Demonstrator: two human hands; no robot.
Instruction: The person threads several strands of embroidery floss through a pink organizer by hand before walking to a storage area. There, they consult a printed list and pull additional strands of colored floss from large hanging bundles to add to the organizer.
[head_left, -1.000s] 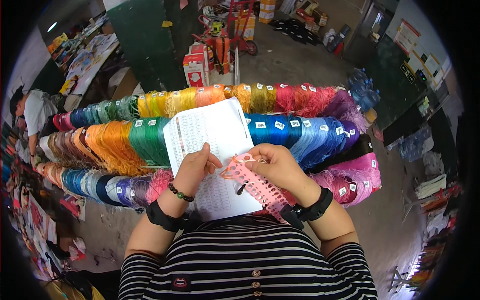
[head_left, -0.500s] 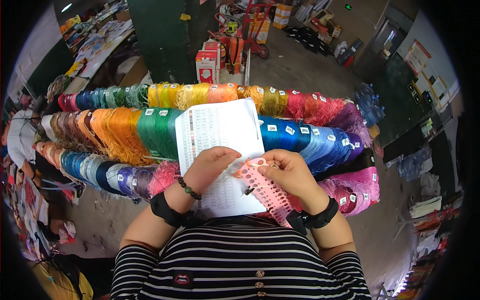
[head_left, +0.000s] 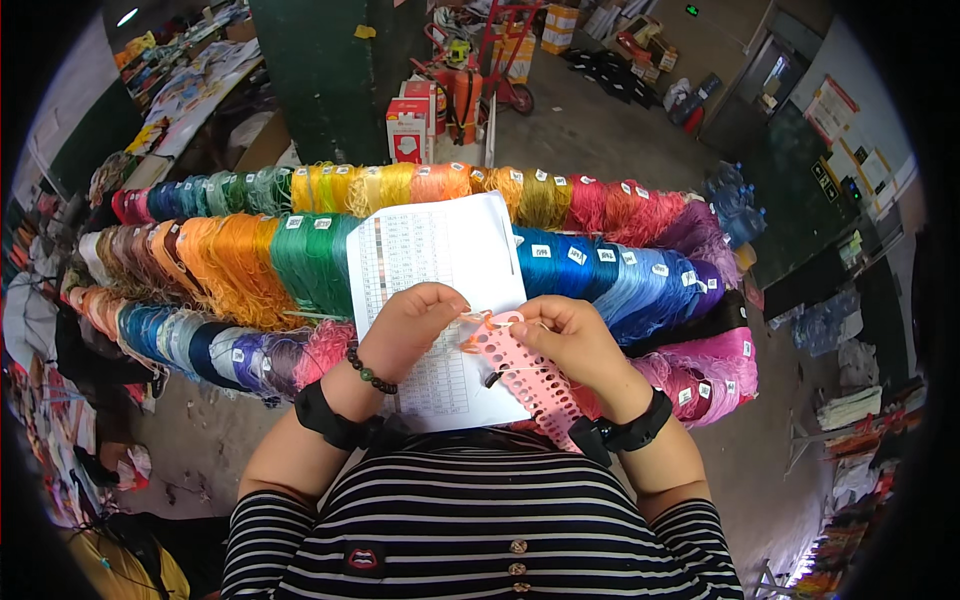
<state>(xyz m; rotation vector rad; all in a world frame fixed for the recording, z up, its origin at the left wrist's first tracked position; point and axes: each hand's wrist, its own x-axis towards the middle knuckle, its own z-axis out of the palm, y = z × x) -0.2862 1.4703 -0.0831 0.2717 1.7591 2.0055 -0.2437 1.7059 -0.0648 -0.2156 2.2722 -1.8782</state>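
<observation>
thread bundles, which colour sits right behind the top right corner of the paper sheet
The blue bundle; it emerges beside the paper sheet's right edge, while the green ones flank its left.

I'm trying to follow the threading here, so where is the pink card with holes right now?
In the head view the pink card with holes is just right of centre, held in the right hand, lying over the white paper chart, with the left hand beside it.

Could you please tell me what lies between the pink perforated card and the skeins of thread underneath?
In the head view, a white printed sheet lies between the pink card and the skeins.
</observation>
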